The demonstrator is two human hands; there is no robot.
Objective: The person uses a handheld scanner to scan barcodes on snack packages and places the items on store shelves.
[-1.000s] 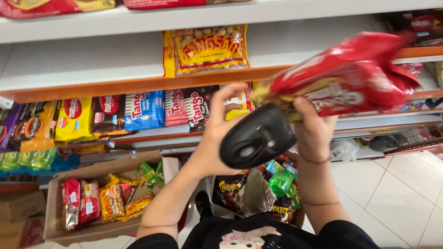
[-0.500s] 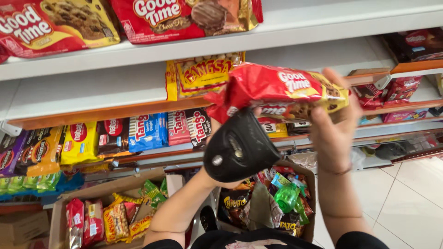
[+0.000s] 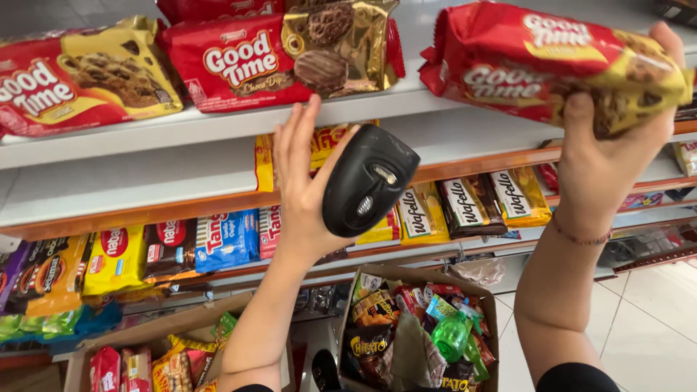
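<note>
My right hand (image 3: 606,138) grips a red and yellow cookie packet (image 3: 537,62) from below, lifted to the level of the top white shelf (image 3: 239,127). My left hand (image 3: 301,189) is raised in front of the shelves, fingers spread upward, with a black handheld barcode scanner (image 3: 367,181) resting against its palm and thumb. Just above its fingertips lies a red and gold cookie packet (image 3: 283,54) on the top shelf.
A yellow and red cookie packet (image 3: 80,76) lies at the left of the top shelf. Wafer and biscuit packs (image 3: 189,243) line the lower shelf. A cardboard box (image 3: 421,334) of mixed snacks stands on the floor below, another box (image 3: 145,356) to its left.
Both hands rose toward the top shelf. The right hand carried the cookie packet up and to the right, and the view tilted upward so the top shelf's packets fill the frame.
</note>
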